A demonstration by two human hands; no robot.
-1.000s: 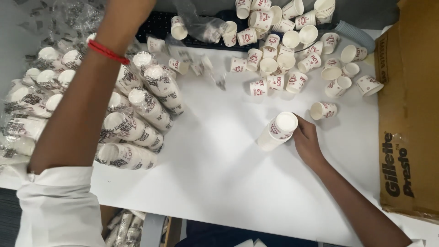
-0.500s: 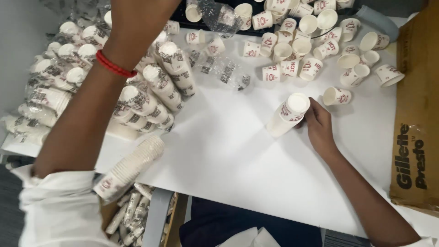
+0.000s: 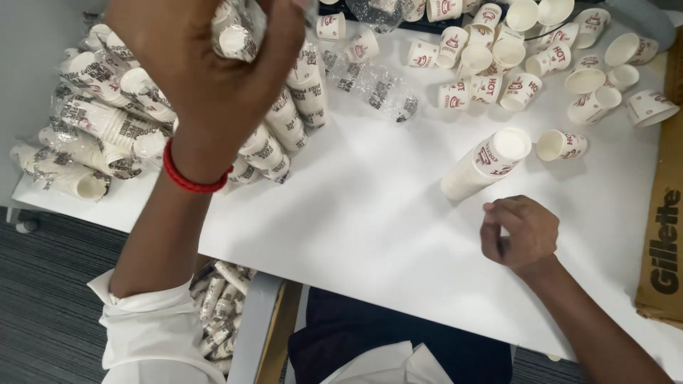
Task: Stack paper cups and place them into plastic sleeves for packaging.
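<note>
Centrally, the white table carries wrapped cup sleeves at left and loose cups at far right. Raised left hand clamps a wrapped cup stack. Right hand, loosely curled and empty, rests just near the lying nested cup stack.

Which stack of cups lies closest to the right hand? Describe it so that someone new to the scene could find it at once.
Start at the white table and find the right hand resting near its front edge. Just above that hand lies the stack, a short column of nested paper cups on its side, mouth towards the loose cups behind. Unlike the wrapped stacks on the left, it is bare.
</note>
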